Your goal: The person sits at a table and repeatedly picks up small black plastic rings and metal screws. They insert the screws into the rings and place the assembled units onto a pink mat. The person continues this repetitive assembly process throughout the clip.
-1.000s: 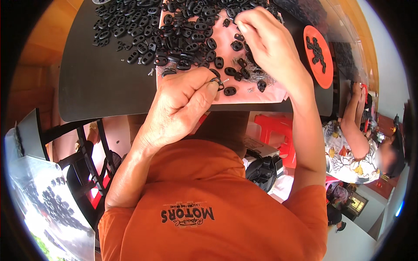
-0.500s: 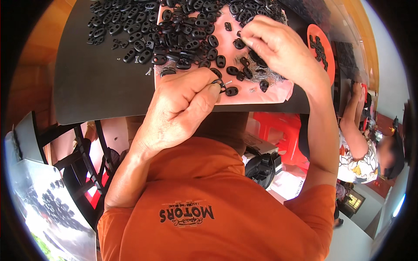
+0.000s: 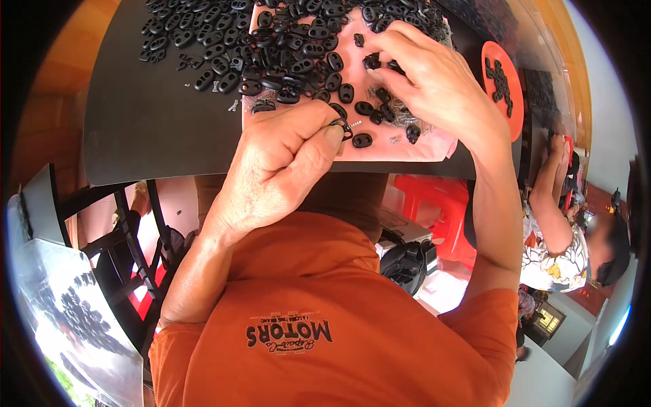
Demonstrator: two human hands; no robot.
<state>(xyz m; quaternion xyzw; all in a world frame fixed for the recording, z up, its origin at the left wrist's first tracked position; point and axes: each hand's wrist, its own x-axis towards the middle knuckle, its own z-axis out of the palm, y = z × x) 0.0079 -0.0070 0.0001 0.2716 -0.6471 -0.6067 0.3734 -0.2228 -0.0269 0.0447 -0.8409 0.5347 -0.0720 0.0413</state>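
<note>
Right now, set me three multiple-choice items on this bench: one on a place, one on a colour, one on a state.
1. Where does the heap of small black oval parts lie?
A. on the pink sheet and the black board
B. on the floor
C. in a metal bucket

2. What colour is the round dish at the board's right edge?
A. green
B. orange-red
C. white

3. What is the left hand doing?
A. lying flat and open
B. hanging off the board
C. pinching one black part in its fingertips

Answers:
1 A: the parts spread across the pink sheet and onto the black board.
2 B: the dish shows orange-red, with a few black parts on it.
3 C: thumb and forefinger close on one black part, while the right hand picks among the loose ones.
</note>
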